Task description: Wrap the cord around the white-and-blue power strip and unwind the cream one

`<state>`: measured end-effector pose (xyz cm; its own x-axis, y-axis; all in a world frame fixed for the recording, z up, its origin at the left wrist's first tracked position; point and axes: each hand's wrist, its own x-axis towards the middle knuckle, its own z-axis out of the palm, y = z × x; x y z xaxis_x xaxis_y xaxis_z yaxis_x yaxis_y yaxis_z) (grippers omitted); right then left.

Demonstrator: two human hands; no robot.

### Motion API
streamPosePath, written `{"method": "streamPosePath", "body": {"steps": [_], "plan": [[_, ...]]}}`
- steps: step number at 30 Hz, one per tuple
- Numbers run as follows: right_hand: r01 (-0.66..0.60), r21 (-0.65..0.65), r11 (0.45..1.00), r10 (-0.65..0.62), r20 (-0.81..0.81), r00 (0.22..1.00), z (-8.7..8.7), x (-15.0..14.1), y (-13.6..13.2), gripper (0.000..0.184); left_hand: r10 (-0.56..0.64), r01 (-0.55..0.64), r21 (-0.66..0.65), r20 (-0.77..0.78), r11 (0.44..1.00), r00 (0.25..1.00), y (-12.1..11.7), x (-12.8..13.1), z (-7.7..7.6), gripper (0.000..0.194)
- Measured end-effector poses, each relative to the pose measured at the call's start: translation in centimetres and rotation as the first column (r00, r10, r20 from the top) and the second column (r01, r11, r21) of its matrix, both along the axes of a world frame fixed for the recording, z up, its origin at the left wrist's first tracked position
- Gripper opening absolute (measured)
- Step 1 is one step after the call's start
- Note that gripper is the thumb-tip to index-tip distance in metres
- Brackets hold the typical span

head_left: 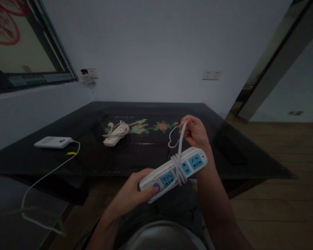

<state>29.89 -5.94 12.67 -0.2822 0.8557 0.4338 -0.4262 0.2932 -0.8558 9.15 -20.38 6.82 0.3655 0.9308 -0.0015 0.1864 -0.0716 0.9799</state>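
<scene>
My left hand (131,194) grips one end of a white power strip (172,170) with blue sockets, thumb on its button. The strip is held above my lap, in front of the black table (94,156). Its white cord (177,152) is wound several times around the strip's middle. My right hand (195,132) pinches the free end of that cord, raised above the strip, with a loop hanging to its left.
On the table lie a second white power strip (114,137) with its cord bundled on it, and a white flat device (53,142) whose cable (41,180) trails off the front edge. Wall sockets (211,74) are behind. A doorway opens at right.
</scene>
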Motion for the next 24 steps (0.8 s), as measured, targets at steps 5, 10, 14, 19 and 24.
{"method": "streamPosePath", "body": {"steps": [5,10,14,19,24], "plan": [[0.011,0.09,0.996,-0.019,0.096,0.995,0.4,0.6,0.7,0.044,-0.038,0.038,-0.04,-0.023,0.999,0.999,0.1,-0.4,-0.2,0.038],[-0.142,0.118,0.983,0.11,0.246,0.963,1.5,0.0,1.4,0.04,-0.094,0.086,-0.063,-0.126,0.994,0.988,0.5,-1.3,0.5,0.037],[-0.283,0.116,0.952,0.227,0.349,0.909,1.9,-0.8,1.9,0.038,-0.113,0.122,0.019,-0.262,0.992,0.959,0.6,-1.4,1.8,0.032],[-0.321,-0.047,0.946,0.318,0.333,0.888,-0.3,-1.8,2.1,0.042,-0.102,0.152,0.153,-0.292,0.976,0.951,-0.1,-1.6,3.0,0.034],[-0.091,-0.126,0.988,0.127,0.317,0.94,-3.9,-1.9,0.2,0.043,0.1,-0.131,0.221,0.142,0.967,0.985,-0.2,-1.6,1.3,0.043]]}}
